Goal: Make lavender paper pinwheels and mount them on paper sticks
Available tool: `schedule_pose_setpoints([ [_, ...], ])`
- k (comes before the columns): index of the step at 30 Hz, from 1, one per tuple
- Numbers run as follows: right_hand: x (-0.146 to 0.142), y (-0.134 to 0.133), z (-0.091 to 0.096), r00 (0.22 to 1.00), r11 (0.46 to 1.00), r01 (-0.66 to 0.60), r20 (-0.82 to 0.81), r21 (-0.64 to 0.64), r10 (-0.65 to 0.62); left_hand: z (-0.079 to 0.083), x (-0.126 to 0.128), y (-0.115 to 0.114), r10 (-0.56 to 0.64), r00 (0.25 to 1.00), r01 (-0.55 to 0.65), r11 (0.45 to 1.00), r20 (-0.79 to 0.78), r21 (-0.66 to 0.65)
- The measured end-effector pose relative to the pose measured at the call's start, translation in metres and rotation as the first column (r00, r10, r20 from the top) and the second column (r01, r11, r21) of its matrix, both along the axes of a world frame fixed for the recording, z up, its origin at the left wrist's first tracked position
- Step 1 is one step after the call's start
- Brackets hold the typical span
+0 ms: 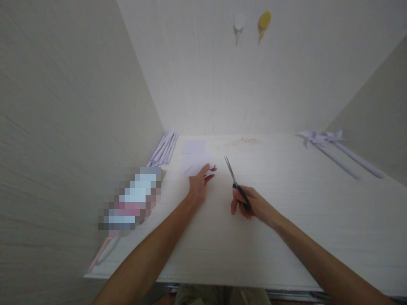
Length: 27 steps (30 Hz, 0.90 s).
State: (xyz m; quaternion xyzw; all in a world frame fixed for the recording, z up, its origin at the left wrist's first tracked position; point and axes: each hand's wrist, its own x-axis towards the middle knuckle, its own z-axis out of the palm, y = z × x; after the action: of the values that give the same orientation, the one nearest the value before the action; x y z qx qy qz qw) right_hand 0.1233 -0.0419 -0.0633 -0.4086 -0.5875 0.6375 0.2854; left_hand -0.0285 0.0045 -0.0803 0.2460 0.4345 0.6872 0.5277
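Note:
My left hand pinches the right edge of a white square of paper, with the thumb on top and the other fingers partly hidden. A short dark line, perhaps a cut, shows near the paper's lower edge. Just behind it, another pale piece of paper lies flat. To the right, my right hand is wrapped round the black handles of a pair of scissors. The blades point away from me, look nearly closed, and are apart from the paper.
White paper strips or tubes are piled at the back left. Nearer me is a pixelated object with a pink cord. Two white paper pinwheels on sticks lie at the back right. White and yellow hooks hang on the back wall.

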Motion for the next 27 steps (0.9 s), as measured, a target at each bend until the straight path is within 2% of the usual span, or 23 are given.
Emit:
schedule_pose_setpoints([
  [3, 0.005, 0.000, -0.002, 0.989, 0.995, -0.097, 0.115, 0.020, 0.094, 0.001, 0.000, 0.000, -0.001, 1.000, 0.001, 1.000, 0.024, 0.003],
  [7, 0.009, 0.001, -0.006, 0.966, 0.979, -0.189, 0.167, -0.071, 0.198, 0.003, 0.000, 0.000, 0.012, 0.999, -0.012, 1.000, 0.051, 0.008],
  [15, 0.007, 0.001, -0.009, 0.975, 0.983, -0.162, 0.136, -0.091, 0.174, 0.002, 0.002, -0.003, -0.054, 0.998, 0.053, 0.998, 0.042, 0.018],
  [27, 0.006, 0.003, -0.013, 0.964, 0.978, -0.170, 0.186, -0.123, 0.191, -0.002, 0.003, -0.001, -0.052, 0.999, 0.052, 0.998, 0.011, 0.032],
])
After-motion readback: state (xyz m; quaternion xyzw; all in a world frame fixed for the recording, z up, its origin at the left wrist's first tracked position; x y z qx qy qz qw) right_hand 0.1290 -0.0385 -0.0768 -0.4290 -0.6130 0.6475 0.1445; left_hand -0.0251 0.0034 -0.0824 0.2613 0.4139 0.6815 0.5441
